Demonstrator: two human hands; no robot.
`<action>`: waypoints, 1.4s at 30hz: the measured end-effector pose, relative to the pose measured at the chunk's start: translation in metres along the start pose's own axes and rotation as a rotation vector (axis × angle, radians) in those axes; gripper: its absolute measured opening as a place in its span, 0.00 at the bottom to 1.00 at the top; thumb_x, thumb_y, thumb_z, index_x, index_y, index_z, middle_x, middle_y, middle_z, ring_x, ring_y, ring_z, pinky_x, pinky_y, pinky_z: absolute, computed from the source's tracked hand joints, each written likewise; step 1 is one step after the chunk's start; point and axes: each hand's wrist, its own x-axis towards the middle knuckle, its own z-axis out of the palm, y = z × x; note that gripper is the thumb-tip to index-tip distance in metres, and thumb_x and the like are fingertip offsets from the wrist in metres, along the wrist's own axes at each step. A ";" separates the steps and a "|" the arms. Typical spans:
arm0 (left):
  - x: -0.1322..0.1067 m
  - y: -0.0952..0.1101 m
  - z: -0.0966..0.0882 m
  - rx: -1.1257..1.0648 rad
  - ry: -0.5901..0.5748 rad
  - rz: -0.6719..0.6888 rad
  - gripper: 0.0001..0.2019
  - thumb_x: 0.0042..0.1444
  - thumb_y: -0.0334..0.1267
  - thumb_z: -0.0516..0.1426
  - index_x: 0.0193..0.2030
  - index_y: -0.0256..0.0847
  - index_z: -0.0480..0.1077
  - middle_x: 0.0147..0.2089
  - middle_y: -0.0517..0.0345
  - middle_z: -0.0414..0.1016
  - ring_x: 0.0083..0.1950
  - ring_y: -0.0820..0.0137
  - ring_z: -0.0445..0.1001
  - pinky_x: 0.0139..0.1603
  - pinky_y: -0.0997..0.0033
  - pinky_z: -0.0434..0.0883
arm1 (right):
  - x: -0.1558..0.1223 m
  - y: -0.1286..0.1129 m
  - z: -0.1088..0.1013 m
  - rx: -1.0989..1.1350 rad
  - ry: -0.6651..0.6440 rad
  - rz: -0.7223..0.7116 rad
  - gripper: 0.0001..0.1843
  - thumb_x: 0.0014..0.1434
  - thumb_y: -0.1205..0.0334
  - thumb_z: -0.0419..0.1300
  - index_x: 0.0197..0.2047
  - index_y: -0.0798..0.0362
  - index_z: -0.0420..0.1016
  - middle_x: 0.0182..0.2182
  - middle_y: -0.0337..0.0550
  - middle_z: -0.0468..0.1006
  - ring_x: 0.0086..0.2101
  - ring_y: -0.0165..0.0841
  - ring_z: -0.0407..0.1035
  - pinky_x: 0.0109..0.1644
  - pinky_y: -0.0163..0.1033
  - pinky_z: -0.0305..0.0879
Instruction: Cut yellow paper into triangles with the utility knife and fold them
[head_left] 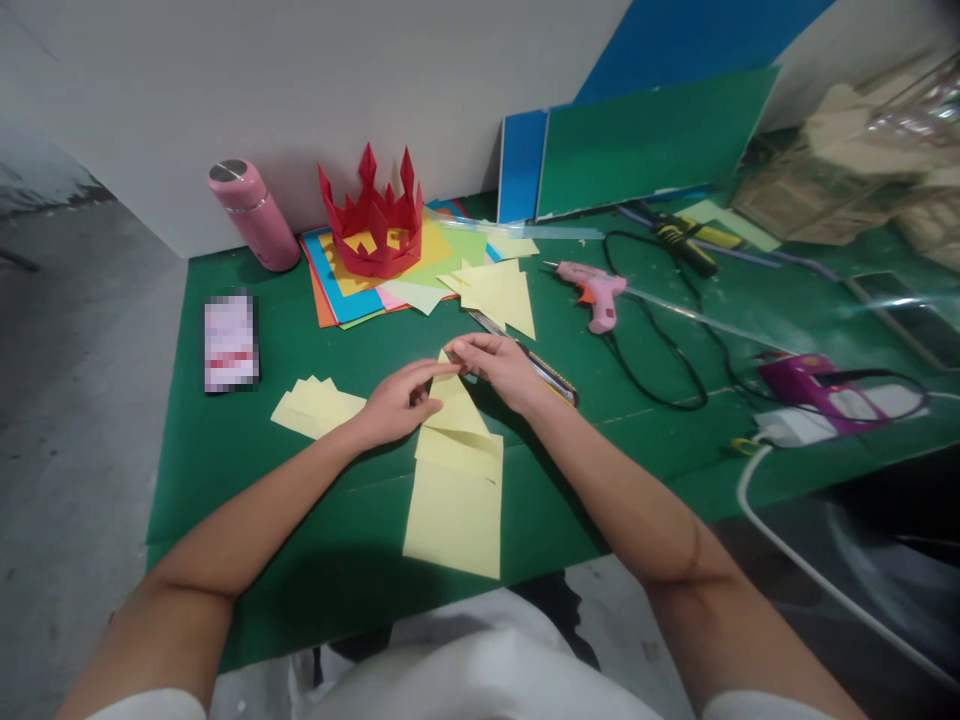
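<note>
A pale yellow sheet of paper (459, 408), folded to a point at the top, is held between my two hands. My left hand (401, 400) grips its left edge, thumb below and fingers across the upper part. At the tip, my right hand (491, 365) pinches the paper. Below it, more pale yellow sheets (454, 515) lie flat on the green table. Several yellow pieces (319, 405) are fanned out beside my left wrist, and folded yellow triangles (499, 290) lie beyond my right hand. A utility knife (551, 378) rests partly hidden behind my right hand.
A red paper crown (381, 225) stands on coloured sheets (360, 308) at the back. Left are a pink bottle (259, 220) and a blurred-out rectangular item (230, 342). A pink glue gun (592, 290) with its black cord lies right, near a purple-and-white power adapter (817, 390).
</note>
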 end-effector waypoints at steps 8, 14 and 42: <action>0.001 -0.011 0.002 -0.197 0.156 -0.007 0.22 0.54 0.38 0.60 0.58 0.43 0.69 0.56 0.49 0.68 0.29 0.80 0.63 0.29 0.79 0.67 | -0.002 -0.002 0.001 -0.102 -0.041 -0.050 0.19 0.47 0.48 0.68 0.34 0.54 0.73 0.26 0.33 0.69 0.27 0.25 0.60 0.32 0.34 0.57; 0.003 -0.010 -0.002 -0.308 0.189 -0.070 0.25 0.52 0.42 0.63 0.58 0.45 0.69 0.61 0.49 0.65 0.30 0.80 0.64 0.31 0.78 0.68 | -0.003 -0.003 0.002 -0.145 -0.045 0.022 0.19 0.45 0.48 0.68 0.30 0.55 0.73 0.25 0.34 0.70 0.26 0.25 0.60 0.31 0.34 0.56; 0.002 -0.019 -0.010 -0.405 0.140 0.022 0.31 0.53 0.41 0.64 0.64 0.57 0.61 0.69 0.52 0.54 0.30 0.80 0.64 0.33 0.75 0.71 | -0.006 -0.010 0.000 -0.269 -0.126 0.066 0.24 0.41 0.46 0.69 0.23 0.54 0.63 0.19 0.28 0.57 0.21 0.21 0.49 0.24 0.32 0.43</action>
